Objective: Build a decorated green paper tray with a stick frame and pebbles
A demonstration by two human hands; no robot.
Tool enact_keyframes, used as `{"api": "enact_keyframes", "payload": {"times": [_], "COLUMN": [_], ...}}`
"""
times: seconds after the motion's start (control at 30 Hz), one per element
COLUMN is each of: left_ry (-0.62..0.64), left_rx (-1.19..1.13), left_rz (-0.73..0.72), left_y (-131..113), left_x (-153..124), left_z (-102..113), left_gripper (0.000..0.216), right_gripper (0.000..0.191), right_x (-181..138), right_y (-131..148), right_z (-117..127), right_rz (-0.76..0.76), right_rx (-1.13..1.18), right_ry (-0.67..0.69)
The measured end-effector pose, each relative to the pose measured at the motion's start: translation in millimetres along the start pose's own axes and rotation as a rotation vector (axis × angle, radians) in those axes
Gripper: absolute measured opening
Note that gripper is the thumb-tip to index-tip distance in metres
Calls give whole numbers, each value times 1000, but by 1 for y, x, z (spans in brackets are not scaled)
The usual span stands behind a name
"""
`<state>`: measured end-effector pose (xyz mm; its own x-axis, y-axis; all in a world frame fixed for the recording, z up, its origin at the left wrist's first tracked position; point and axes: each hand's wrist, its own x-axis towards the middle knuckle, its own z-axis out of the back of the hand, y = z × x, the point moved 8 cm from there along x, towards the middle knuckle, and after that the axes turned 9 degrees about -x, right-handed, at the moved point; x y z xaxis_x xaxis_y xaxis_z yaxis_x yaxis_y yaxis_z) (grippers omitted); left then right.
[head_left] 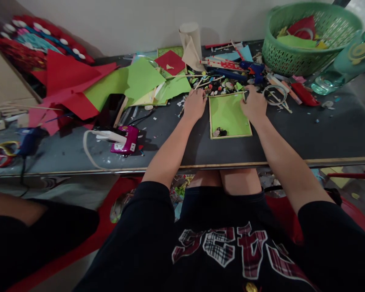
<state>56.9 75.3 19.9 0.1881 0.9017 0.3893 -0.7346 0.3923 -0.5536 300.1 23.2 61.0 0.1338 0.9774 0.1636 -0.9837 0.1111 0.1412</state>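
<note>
A green sheet bordered by thin wooden sticks [229,113] lies flat on the table before me. A small cluster of dark and pale pebbles [219,132] sits in its lower left corner. My left hand [196,104] rests just left of the frame, fingers curled down by the loose pebbles; its fingertips are partly hidden. At the frame's upper right edge, my right hand [254,104] is closed, thumb against the fingers, with a small dark bit showing there. Beyond the frame lies a scatter of coloured pebbles [228,86].
Red paper [69,81] and green paper [142,79] spread leftward, near a phone [111,110] and a purple power socket [126,140]. A blue glue gun [254,69], green basket [310,56] and bottle [343,61] stand behind right. Another person's knee [42,211] is at lower left.
</note>
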Motion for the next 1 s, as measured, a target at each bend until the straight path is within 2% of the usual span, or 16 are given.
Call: {"api": "enact_keyframes", "payload": {"times": [0.1,0.27,0.4,0.47,0.63,0.7,0.8,1.0], "left_ry": [-80,-125,-121,-99,-39,-44,-25,-63], "left_rx": [-21,21,8,-4,-54,-146,-314,-525], "left_rz": [49,34,-10,-32,6,-25,-68,-26], "left_y": [8,5,-1,-8,-28,-40,-54,-58], "left_x": [-1,-3,-6,-7,-11,-15,-20,-25], "left_z": [4,9,14,18,25,24,14,-1], "left_gripper": [43,54,51,47,50,51,52,51], "right_gripper": [53,53,47,42,48,56,71,81], "right_x": [1,14,31,35,31,27,19,2], "right_y": [1,17,25,25,18,19,28,50], "right_z": [5,28,25,22,32,31,17,-4], "right_rz": [29,143,148,145,171,176,176,171], "right_rx": [72,110,99,164,432,496,512,573], "right_ry": [-19,-151,-120,-118,-236,-207,-95,53]}}
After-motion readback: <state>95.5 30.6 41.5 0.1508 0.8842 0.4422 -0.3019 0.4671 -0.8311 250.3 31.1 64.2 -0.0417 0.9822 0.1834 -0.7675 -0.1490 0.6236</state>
